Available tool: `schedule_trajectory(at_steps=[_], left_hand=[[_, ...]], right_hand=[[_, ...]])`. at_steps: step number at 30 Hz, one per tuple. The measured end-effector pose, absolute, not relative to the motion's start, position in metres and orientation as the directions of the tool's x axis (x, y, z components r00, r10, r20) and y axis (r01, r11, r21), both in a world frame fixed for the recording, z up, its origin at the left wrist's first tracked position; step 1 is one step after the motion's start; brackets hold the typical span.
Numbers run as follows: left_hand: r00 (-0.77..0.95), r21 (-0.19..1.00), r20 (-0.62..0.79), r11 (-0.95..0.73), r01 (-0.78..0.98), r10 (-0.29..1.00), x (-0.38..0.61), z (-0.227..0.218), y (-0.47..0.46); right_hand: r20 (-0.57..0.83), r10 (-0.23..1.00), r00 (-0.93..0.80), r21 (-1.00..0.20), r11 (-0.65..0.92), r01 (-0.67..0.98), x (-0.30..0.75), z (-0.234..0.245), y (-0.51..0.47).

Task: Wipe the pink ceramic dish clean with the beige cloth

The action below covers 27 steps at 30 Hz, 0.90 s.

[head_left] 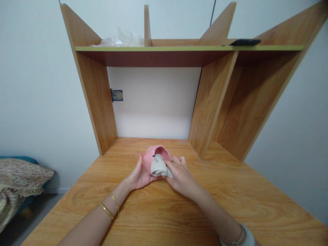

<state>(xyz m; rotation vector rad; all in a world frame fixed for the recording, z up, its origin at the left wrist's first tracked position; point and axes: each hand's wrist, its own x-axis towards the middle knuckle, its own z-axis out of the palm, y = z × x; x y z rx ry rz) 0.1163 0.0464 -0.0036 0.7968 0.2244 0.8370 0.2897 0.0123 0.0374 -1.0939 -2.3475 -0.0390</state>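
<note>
A pink bowl point(148, 158) with a notch in its rim is tilted on its side above the desk, its opening turned toward my right hand. Around its left side and underneath wraps my left hand point(140, 174), holding it. My right hand point(180, 174) grips a folded light grey cloth point(159, 166), pressed against the bowl's opening and rim. Part of the cloth reaches inside the bowl; the right fingertips are partly hidden behind it.
Both hands are over a wooden desk point(153, 218). Behind stands a shelf unit point(153, 54) with upright panels, bearing a clear plastic bag point(123, 38) and a dark flat object point(245, 42). A wall socket box point(118, 95) shows at the back. A patterned blanket point(23, 174) lies at left.
</note>
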Motion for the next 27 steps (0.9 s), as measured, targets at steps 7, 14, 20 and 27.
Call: schedule_trajectory(at_steps=[7,14,20,27], left_hand=[[0.674,0.774,0.175,0.323,-0.545,0.717,0.121,-0.012,0.045],[0.563,0.774,0.061,0.317,-0.548,0.824,0.121,-0.015,0.05],[0.524,0.795,-0.027,0.336,-0.505,0.851,0.115,-0.013,0.054],[0.578,0.781,-0.037,0.385,-0.492,0.815,0.107,-0.013,0.058]], right_hand=[[0.527,0.803,-0.28,-0.465,0.547,0.696,0.291,0.029,0.022],[0.529,0.767,-0.362,-0.401,0.602,0.69,0.281,0.034,0.013],[0.479,0.674,-0.563,-0.158,0.697,0.7,0.277,0.04,0.005],[0.442,0.599,-0.668,0.013,0.74,0.673,0.284,0.034,0.01]])
